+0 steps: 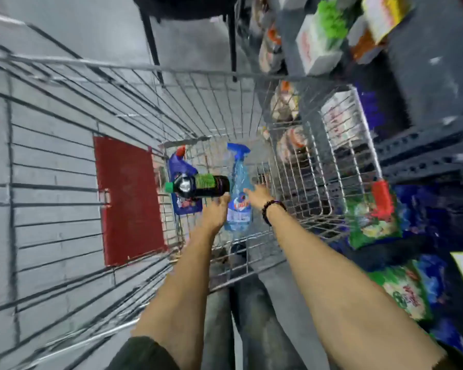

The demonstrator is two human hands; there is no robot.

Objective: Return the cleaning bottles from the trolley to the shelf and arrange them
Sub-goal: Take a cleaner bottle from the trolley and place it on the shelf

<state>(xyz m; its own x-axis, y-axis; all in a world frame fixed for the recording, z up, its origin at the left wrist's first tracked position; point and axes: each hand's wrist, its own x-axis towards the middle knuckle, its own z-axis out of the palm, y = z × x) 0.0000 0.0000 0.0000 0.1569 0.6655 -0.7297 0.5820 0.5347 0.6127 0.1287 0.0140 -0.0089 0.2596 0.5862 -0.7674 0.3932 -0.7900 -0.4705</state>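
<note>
Head-worn view, steeply downward into trolley (225,73), close.

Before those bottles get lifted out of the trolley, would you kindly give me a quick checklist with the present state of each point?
1. Left hand grips the dark bottle with the green cap: ok.
2. Right hand closed on the clear blue spray bottle: not ok, fingers open, only reaching.
3. Purple bottle with the red cap accounted for: ok, lying in the wire trolley.
4. Spray bottle free of the dark bottle: cannot tell, they overlap.
5. Free shelf slot: cannot tell, image blurred.
</note>
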